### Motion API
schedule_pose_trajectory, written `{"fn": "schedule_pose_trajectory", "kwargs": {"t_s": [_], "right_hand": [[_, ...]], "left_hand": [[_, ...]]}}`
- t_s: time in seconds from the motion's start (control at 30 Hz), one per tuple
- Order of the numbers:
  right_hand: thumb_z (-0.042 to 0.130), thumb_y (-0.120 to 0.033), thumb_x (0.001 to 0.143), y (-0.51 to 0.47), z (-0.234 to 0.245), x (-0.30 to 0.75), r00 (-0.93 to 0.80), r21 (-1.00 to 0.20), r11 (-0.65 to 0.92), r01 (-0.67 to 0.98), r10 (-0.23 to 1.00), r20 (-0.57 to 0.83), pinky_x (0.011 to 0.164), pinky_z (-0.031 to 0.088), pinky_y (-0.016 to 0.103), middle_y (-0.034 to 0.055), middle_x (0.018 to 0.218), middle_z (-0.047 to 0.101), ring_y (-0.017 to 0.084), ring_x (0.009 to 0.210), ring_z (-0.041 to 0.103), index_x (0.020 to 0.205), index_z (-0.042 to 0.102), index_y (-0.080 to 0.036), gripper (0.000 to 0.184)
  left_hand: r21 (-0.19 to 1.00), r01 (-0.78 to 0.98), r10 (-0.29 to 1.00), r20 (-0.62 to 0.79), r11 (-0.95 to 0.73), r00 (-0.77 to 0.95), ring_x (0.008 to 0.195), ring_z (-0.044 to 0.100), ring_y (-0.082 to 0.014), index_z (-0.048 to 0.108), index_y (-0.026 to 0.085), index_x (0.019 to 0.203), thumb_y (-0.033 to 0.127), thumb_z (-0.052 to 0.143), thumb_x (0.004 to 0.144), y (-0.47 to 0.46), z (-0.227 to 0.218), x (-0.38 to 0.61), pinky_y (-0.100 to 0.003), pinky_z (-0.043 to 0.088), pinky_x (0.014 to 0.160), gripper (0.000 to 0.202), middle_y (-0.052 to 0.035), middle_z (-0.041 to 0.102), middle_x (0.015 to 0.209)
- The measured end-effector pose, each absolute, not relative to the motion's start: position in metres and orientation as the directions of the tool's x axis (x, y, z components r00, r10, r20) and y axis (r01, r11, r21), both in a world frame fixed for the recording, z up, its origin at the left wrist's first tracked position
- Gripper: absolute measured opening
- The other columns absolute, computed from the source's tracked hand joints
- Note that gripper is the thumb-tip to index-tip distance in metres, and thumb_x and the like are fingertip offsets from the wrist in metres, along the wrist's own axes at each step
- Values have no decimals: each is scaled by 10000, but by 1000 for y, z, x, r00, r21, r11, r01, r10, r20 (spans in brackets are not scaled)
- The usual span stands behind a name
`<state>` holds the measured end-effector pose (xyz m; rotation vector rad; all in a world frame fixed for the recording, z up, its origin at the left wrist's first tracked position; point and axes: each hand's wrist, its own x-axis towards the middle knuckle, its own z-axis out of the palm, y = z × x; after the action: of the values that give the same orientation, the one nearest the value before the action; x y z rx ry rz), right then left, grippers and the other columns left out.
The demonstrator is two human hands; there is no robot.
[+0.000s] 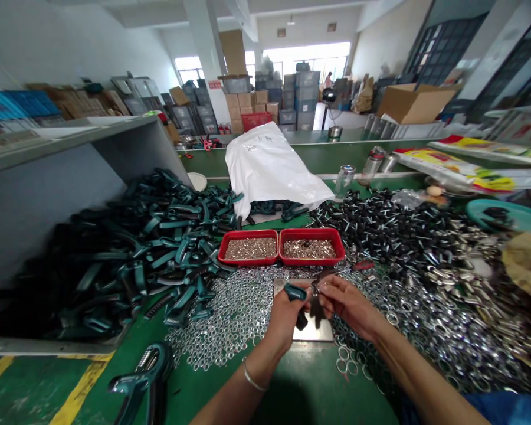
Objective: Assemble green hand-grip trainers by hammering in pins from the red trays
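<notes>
Currently, a dark green plastic handle [295, 291] is clenched in the left hand [285, 321], and its black lower end is seen below the fist. A small metal part [315, 288] is pinched by the fingers [331, 287] of the right hand [347, 306], but its exact shape is too small to be told. Both hands are held close together, almost touching, above a flat steel plate [314, 333], which is lying on a green desk [283, 383]. A thin metal bracelet [253, 378] is worn on the left wrist.

Around the plate, many silver hex nuts [230, 319] are spread over the desk, and larger metal rings [451, 277] are scattered to the right of the right hand. Just beyond the plate, two red trays [312, 231] are placed side by side, and both are filled with small metal pieces [251, 248]. On the left, a large heap of dark green handles [177, 248] is piled up, while a heap of black-and-metal parts [380, 233] is lying on the right. One spring hand grip [148, 369] is lying near the front left corner of the desk. Behind the trays, a white plastic sack [269, 168] is laid over the desk. Far behind, stacked cartons and crates [287, 100] are seen, and a distant person [328, 80] is standing among them.
</notes>
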<state>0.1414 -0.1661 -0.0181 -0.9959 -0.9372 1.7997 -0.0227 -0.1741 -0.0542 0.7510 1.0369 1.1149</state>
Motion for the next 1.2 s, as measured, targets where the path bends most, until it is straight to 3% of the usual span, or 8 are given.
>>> {"fn": "schedule_pose_trajectory", "kwargs": {"t_s": [0.27,0.4,0.5,0.6,0.73,0.9,1.03,1.2], "right_hand": [[763,-385,798,-164,-31,145,-394,-765,-521,-379,839,-376,531,446,174,-29,704,588,62,563,502,884,634,-185,253],[745,-421,797,-162,-28,152,-251,-935,-327,-136,924,-287,603,511,256,-18,750,637,109,598,583,932,636,-216,269],[722,-434,806,-160,-24,157,-238,-983,-183,12,954,-181,697,535,316,-2,808,671,154,680,649,936,636,-222,264],[702,-458,816,-161,-23,155,-238,-984,-175,-5,956,-169,738,548,352,15,810,696,189,742,685,936,616,-224,277],[717,-472,802,-169,-25,139,-99,-984,-149,-95,985,-139,772,558,389,35,846,716,218,780,703,939,600,-240,293],[712,-440,814,-182,-24,118,36,-1000,-16,-10,999,-17,771,542,399,39,871,696,240,799,671,944,630,-282,221],[698,-426,825,-182,-30,122,44,-991,41,128,998,47,807,510,374,42,936,687,246,890,627,942,676,-285,184],[691,-470,829,-168,-31,135,-165,-981,-180,-65,972,-168,623,491,272,7,796,658,166,694,609,906,662,-249,236]], "left_hand": [[891,-336,950,-258,304,177,541,505,-80,658,151,961,389,741,760,-177,-54,-30,-187,376,518,323,30,554,611],[932,-164,939,-296,324,174,475,477,-56,603,176,995,285,791,650,-169,-51,-46,-189,347,445,407,16,622,775],[931,-204,945,-265,303,194,500,504,-50,534,228,1069,210,739,643,-161,-48,-55,-187,373,454,474,-2,641,963],[949,-201,963,-213,244,162,500,492,-56,516,230,1013,163,650,674,-155,-50,-52,-181,373,469,371,24,633,841],[971,-84,973,-218,224,73,456,455,-75,517,223,944,138,590,683,-153,-54,-33,-171,308,429,284,76,510,599],[956,-161,969,-238,246,63,428,433,-83,496,227,961,161,591,692,-160,-56,-19,-175,304,421,292,91,473,542],[926,-197,928,-270,323,257,392,376,-65,497,217,968,183,644,686,-173,-51,-21,-182,264,394,320,96,446,552],[847,-219,726,-249,484,640,459,466,-80,477,221,1143,206,735,687,-186,-31,-36,-218,363,466,524,37,574,698]]}}
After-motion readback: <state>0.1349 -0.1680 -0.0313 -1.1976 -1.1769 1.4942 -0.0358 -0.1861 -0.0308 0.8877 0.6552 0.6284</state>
